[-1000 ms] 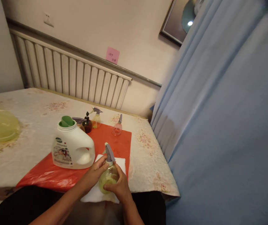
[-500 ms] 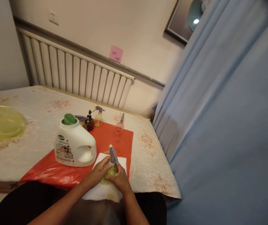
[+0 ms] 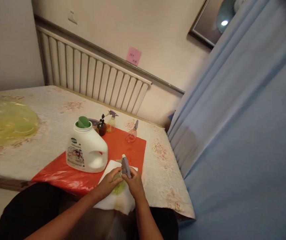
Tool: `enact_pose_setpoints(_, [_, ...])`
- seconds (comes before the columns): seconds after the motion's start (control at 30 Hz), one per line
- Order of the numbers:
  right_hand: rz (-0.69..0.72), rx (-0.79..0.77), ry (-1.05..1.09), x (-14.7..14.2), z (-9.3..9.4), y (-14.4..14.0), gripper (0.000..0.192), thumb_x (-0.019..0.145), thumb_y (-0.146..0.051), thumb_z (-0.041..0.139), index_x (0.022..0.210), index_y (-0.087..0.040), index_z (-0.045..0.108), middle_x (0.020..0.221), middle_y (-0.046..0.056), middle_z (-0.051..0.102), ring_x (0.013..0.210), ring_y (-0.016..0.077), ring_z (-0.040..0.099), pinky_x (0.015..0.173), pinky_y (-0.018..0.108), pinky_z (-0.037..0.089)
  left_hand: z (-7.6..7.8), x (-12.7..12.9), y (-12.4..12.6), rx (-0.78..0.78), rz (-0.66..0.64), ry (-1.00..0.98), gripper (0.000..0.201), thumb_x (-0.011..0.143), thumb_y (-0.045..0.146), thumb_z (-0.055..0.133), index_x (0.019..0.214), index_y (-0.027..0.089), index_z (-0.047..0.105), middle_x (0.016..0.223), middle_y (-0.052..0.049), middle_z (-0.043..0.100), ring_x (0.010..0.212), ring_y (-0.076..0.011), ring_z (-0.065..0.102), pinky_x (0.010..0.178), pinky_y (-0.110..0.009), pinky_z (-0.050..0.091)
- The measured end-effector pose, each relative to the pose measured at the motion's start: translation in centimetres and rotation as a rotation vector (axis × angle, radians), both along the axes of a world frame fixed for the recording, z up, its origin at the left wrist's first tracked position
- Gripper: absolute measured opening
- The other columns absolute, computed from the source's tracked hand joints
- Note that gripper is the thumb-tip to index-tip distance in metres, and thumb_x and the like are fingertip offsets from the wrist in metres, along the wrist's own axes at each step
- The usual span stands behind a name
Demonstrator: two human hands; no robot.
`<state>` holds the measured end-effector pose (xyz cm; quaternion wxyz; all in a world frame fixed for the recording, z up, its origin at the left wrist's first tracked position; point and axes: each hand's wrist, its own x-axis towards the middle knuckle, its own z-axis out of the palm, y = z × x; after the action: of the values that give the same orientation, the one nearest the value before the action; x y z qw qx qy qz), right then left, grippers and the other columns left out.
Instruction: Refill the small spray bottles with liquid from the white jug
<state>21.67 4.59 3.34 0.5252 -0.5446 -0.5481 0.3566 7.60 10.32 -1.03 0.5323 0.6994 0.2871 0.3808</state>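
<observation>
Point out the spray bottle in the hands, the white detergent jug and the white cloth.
spray bottle (image 3: 126, 166), head view, on its grey trigger head.
white detergent jug (image 3: 83, 150), head view, on its body above the label.
white cloth (image 3: 119, 201), head view, on its near part.

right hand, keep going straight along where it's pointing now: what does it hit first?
The right hand points up-table and already touches the spray bottle's grey trigger head. Past it lies open red sheet, then probably the small pink sprayer, though depth is unclear.

Behind the fingers (image 3: 116, 179), most of the spray bottle (image 3: 120, 187) body is hidden. The pink note (image 3: 133, 56) writing is too small to read. The framed picture (image 3: 214, 23) is cut off.
</observation>
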Motion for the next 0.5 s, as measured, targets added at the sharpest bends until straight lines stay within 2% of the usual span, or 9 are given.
enact_pose_setpoints(0.17, [-0.02, 0.003, -0.027, 0.1, -0.2, 0.0, 0.032, 0.07, -0.02, 0.067, 0.102, -0.019, 0.072, 0.099, 0.004, 0.074, 0.093, 0.0234, 0.068, 0.087, 0.035, 0.052, -1.3, 0.1, 0.0, 0.03, 0.028, 0.026, 0.044, 0.077, 0.032, 0.06, 0.117, 0.016, 0.06, 0.125, -0.012, 0.066, 0.117, -0.0285, 0.058, 0.106, -0.041, 0.04])
enact_pose_setpoints(0.33, [-0.081, 0.022, -0.077, -0.3, -0.2, -0.1, 0.024, 0.068, -0.019, 0.068, 0.092, -0.02, 0.07, 0.092, 0.003, 0.074, 0.089, 0.0223, 0.068, 0.086, 0.034, 0.052, -1.2, 0.4, -0.7, 0.078, 0.055, 0.022, 0.038, 0.081, 0.033, 0.056, 0.116, 0.016, 0.061, 0.121, -0.012, 0.066, 0.116, -0.0266, 0.059, 0.105, -0.039, 0.041])
enact_pose_setpoints(0.5, [-0.286, 0.03, -0.141, -1.8, -1.3, -0.2, 0.016, 0.067, -0.019, 0.068, 0.082, -0.02, 0.064, 0.084, 0.003, 0.069, 0.083, 0.022, 0.064, 0.082, 0.034, 0.05, -1.4, 0.9, -1.1, 0.106, 0.099, 0.001, 0.038, 0.078, 0.025, 0.054, 0.115, 0.016, 0.061, 0.119, -0.012, 0.066, 0.114, -0.0266, 0.059, 0.104, -0.041, 0.043])
